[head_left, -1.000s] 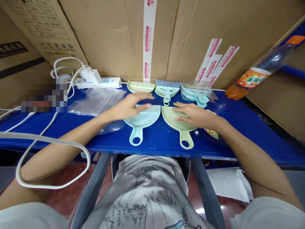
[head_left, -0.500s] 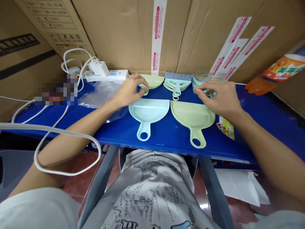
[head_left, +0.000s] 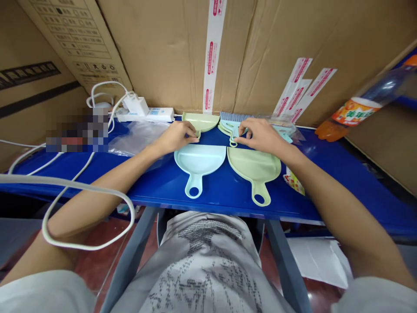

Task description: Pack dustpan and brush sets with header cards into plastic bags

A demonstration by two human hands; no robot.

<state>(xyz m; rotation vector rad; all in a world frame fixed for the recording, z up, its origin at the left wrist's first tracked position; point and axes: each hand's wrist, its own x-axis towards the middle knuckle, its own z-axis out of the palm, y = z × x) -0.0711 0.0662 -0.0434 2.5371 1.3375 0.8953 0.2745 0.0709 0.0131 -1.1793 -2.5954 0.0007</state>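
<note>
My left hand [head_left: 178,137] has its thumb and fingers closed at the handle of a small green dustpan [head_left: 205,121] lying against the cardboard at the back. My right hand [head_left: 262,135] reaches in from the right, thumb and curled index apart, beside the handle of a blue hand brush [head_left: 230,124] with grey bristles. This brush rests on green pieces of similar shape. In front lie a light blue dustpan [head_left: 200,161] and a larger green dustpan [head_left: 256,165], side by side, handles towards me. Light blue pieces [head_left: 283,130] lie partly hidden behind my right hand.
On the blue table [head_left: 224,195], a clear plastic bag [head_left: 137,137] lies left of my hand. Behind it are a white power strip [head_left: 159,114] and looping cables. An orange drink bottle [head_left: 355,111] leans at the right. A small colourful packet [head_left: 295,182] lies by my right forearm.
My right hand has moved left, from above the light blue pieces to the brush's handle. My left hand stays at the back dustpan's handle. The camera view has shifted slightly.
</note>
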